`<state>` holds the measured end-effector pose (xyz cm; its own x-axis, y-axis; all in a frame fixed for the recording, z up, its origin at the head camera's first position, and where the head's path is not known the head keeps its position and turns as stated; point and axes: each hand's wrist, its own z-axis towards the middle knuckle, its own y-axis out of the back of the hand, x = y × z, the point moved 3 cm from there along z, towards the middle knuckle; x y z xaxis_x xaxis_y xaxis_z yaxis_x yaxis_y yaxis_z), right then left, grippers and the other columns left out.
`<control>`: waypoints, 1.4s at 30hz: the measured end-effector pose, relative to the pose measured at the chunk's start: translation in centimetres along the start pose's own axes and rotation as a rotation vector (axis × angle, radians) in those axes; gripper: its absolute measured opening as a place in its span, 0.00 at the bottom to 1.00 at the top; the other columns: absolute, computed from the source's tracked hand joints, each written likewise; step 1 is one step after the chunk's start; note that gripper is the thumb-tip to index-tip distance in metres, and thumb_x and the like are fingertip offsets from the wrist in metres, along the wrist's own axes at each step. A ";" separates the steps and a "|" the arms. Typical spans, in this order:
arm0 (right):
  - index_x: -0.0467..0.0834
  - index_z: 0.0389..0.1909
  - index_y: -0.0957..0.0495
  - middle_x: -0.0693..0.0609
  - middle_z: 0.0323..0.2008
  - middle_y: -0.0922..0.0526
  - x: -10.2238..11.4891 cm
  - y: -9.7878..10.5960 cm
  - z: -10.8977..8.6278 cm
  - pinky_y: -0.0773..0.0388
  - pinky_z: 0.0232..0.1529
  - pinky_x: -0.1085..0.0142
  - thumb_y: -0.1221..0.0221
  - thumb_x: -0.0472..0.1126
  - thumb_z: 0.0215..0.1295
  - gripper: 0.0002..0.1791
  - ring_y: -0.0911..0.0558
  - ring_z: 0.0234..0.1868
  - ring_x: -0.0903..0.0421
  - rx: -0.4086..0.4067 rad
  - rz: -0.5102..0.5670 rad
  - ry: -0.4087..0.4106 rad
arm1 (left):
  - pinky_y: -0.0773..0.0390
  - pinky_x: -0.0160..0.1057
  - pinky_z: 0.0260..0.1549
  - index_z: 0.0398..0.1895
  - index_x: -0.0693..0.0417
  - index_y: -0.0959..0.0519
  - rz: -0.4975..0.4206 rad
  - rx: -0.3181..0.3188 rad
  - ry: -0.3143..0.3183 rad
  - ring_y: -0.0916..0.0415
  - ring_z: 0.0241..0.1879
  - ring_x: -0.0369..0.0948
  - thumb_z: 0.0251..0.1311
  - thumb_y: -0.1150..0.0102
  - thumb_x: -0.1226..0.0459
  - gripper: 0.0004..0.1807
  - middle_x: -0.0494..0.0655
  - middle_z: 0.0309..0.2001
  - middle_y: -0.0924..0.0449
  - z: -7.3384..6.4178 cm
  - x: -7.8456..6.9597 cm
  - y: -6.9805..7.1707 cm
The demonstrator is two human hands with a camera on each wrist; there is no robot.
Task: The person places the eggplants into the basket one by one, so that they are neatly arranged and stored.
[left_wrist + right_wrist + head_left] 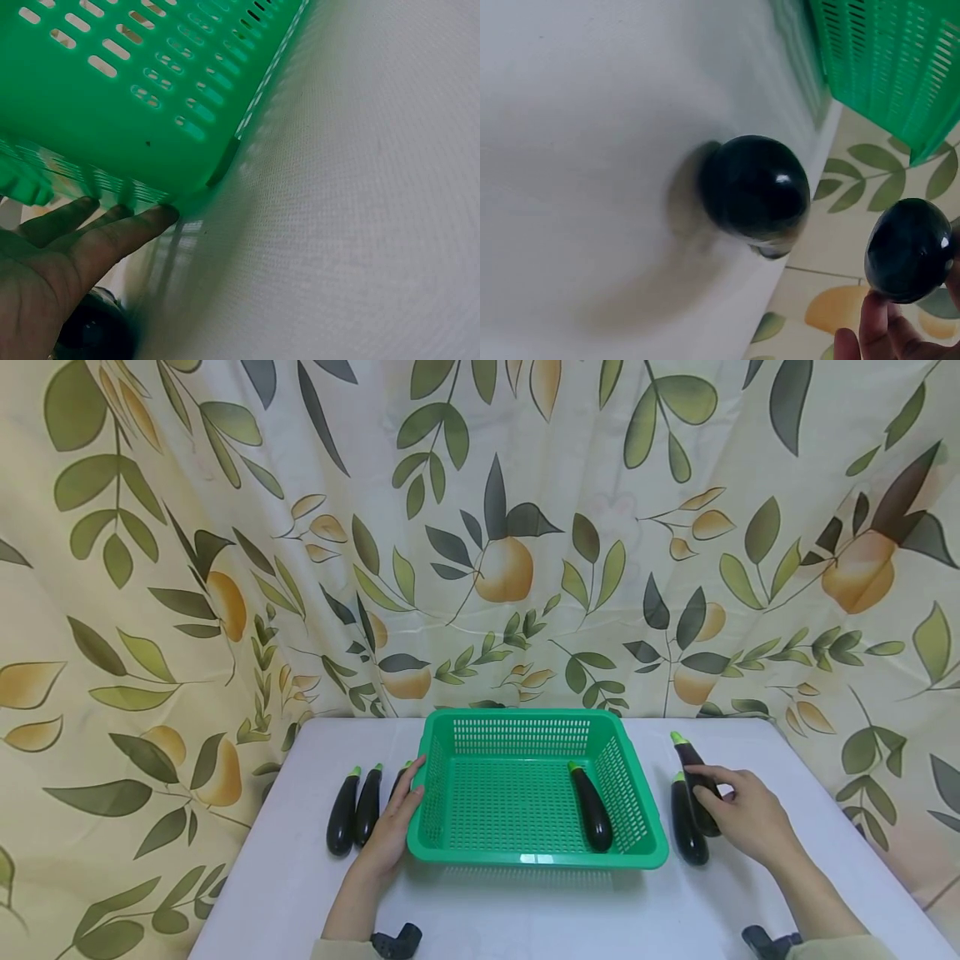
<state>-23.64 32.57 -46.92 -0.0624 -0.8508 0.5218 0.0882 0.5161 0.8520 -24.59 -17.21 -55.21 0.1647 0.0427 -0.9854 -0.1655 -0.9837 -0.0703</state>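
Observation:
A green plastic basket (525, 857) stands on the table, with one dark eggplant (592, 810) lying in its right part. My left hand (390, 828) rests against the basket's left side, its extended fingers touching the outer wall in the left wrist view. My right hand (750, 817) grips an eggplant (705, 820) between thumb and fingers, to the right of the basket. In the right wrist view this eggplant (909, 251) is held up off the table. Another eggplant (687, 827) lies on the table just left of it.
Two eggplants (343, 814) (367, 806) lie left of the basket, and a third eggplant (406, 767) is partly hidden behind my left hand. A white cloth covers the table (517, 918). Behind it hangs a leaf-and-fruit patterned curtain (577, 635).

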 end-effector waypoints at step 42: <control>0.43 0.68 0.24 0.32 0.56 0.24 5.9 0.6 -0.7 0.24 0.30 0.63 0.42 0.49 0.76 0.25 0.22 0.44 0.45 -0.011 0.046 0.120 | 0.69 0.73 0.75 0.75 0.09 0.42 0.037 -0.014 -0.011 0.71 0.85 0.51 0.77 0.57 0.40 0.26 0.35 0.85 0.58 0.1 0.1 0.2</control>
<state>-23.23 27.78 -43.37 0.0610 -0.8324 0.5508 0.0995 0.5541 0.8265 -24.73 -17.35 -55.34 0.1480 0.0083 -0.9890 -0.1572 -0.9871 -0.0318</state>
